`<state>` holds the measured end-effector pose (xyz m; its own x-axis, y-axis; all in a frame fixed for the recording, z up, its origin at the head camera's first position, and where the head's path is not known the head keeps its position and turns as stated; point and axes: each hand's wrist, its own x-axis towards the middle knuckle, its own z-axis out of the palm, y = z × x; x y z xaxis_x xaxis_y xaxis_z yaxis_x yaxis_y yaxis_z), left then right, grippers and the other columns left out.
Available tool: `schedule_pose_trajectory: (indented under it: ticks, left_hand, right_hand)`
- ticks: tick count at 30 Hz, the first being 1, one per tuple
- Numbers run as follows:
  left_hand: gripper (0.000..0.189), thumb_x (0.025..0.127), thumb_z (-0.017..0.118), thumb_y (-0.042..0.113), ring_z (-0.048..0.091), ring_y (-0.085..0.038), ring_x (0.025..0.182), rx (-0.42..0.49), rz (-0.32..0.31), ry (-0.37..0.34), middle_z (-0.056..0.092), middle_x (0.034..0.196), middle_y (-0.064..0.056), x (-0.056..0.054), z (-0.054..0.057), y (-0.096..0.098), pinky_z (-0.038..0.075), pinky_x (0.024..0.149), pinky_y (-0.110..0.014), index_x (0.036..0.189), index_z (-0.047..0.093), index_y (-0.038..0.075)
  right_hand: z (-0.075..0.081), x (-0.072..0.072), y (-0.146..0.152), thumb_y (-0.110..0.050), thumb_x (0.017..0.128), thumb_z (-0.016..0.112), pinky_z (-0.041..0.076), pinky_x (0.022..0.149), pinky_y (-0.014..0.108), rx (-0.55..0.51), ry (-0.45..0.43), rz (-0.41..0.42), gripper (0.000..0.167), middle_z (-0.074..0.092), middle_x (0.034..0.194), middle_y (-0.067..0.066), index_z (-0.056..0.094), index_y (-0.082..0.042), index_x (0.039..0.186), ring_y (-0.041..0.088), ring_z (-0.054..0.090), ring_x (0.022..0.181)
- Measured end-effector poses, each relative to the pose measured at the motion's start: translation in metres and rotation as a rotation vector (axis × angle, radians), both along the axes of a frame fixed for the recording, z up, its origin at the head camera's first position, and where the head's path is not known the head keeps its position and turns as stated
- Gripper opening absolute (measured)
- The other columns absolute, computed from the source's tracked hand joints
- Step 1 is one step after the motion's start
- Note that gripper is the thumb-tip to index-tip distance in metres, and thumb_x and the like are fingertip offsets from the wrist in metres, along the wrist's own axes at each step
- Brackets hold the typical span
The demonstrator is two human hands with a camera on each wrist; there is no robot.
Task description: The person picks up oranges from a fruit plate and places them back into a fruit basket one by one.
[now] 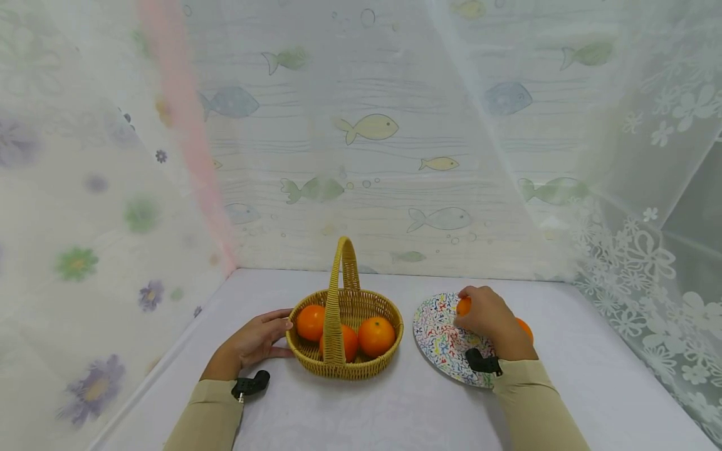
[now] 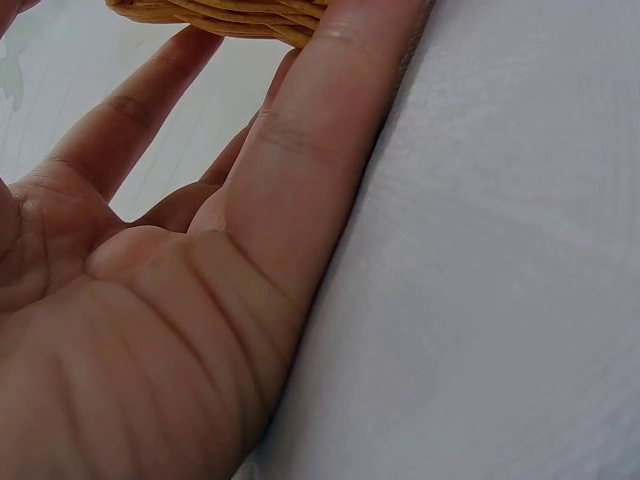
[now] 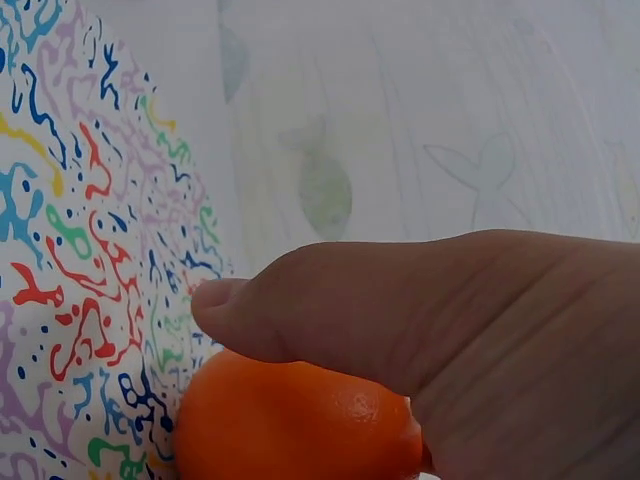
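A yellow wicker basket (image 1: 355, 374) with a tall arched handle holds three oranges, one of them a round orange (image 1: 376, 337) at its right side. My left hand (image 1: 261, 338) touches the basket's left side with extended fingers; the left wrist view shows the wicker at the fingertips. Over a round board (image 1: 437, 332) with a multicoloured squiggle pattern, my right hand (image 1: 489, 316) grips an orange (image 3: 300, 425), the thumb lying along its top. Much of that fruit is hidden by the hand in the head view.
Another orange (image 1: 526, 328) shows partly behind the right wrist, at the board's right edge. A white cloth covers the table (image 1: 361, 416). Behind it hangs a fish-print curtain (image 1: 366, 188), with flowered sheets at both sides.
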<state>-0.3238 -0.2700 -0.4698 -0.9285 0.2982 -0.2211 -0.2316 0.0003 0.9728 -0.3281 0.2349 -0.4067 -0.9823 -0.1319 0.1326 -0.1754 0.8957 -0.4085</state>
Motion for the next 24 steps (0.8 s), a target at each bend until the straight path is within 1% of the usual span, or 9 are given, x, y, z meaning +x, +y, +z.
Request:
schedule_pose_trajectory:
  ticks: [2,4,9,12,15,19,24]
  left_hand:
    - [0.069,0.099,0.068,0.023,0.057,-0.026,0.133,0.0,0.003,-0.004,0.039,0.164,-0.016,0.0006,0.0005,0.0,0.058,0.097,-0.058,0.159,0.038,0.009]
    - [0.069,0.1,0.067,0.023,0.057,-0.026,0.134,-0.007,-0.008,0.002,0.038,0.164,-0.017,0.0008,0.0006,-0.0004,0.058,0.097,-0.058,0.16,0.036,0.008]
    - [0.071,0.101,0.066,0.024,0.057,-0.026,0.134,-0.003,-0.025,0.008,0.034,0.166,-0.018,0.0011,0.0007,-0.0012,0.057,0.098,-0.057,0.161,0.033,0.007]
    - [0.071,0.101,0.066,0.024,0.056,-0.027,0.136,-0.003,-0.02,0.005,0.034,0.166,-0.018,0.0009,0.0005,-0.0011,0.057,0.098,-0.057,0.161,0.033,0.007]
    - [0.07,0.101,0.066,0.024,0.054,-0.028,0.138,-0.01,-0.014,0.008,0.035,0.166,-0.018,0.0007,-0.0004,-0.0012,0.057,0.097,-0.058,0.161,0.034,0.008]
    - [0.069,0.101,0.066,0.024,0.051,-0.03,0.141,-0.009,-0.004,0.005,0.036,0.166,-0.017,0.0001,-0.0015,-0.0015,0.057,0.097,-0.058,0.16,0.035,0.009]
    - [0.069,0.101,0.065,0.023,0.05,-0.03,0.142,-0.011,-0.008,0.003,0.035,0.166,-0.017,-0.0001,-0.0011,-0.0011,0.057,0.098,-0.059,0.161,0.034,0.009]
  right_hand:
    - [-0.0014,-0.0007,0.0007,-0.022,0.078,0.086,0.058,0.08,0.048,0.003,-0.008,0.009,0.062,0.063,0.116,0.024,0.064,0.0,0.131,0.033,0.06,0.092]
    - [-0.0022,-0.0012,0.0006,-0.023,0.077,0.087,0.058,0.082,0.049,0.003,-0.017,0.006,0.065,0.063,0.116,0.022,0.063,0.0,0.132,0.032,0.06,0.093]
    - [-0.0035,-0.0027,0.0011,-0.022,0.075,0.087,0.058,0.082,0.049,0.0,-0.03,-0.005,0.066,0.062,0.116,0.022,0.062,-0.001,0.133,0.032,0.059,0.093]
    - [-0.0038,-0.0033,0.0018,-0.021,0.075,0.086,0.058,0.082,0.049,0.001,-0.041,-0.013,0.067,0.062,0.118,0.022,0.061,-0.002,0.135,0.032,0.059,0.094]
    - [-0.0041,-0.0034,0.0023,-0.021,0.075,0.087,0.057,0.081,0.05,0.013,-0.067,-0.029,0.07,0.061,0.12,0.022,0.059,-0.004,0.137,0.032,0.06,0.095]
    - [-0.0036,-0.003,0.0037,-0.022,0.074,0.089,0.057,0.078,0.052,0.04,-0.105,-0.047,0.075,0.061,0.121,0.023,0.056,-0.006,0.14,0.033,0.061,0.095]
    - [-0.0029,-0.002,0.004,-0.022,0.073,0.088,0.055,0.075,0.051,0.062,-0.125,-0.062,0.078,0.062,0.119,0.022,0.053,-0.006,0.142,0.032,0.061,0.094]
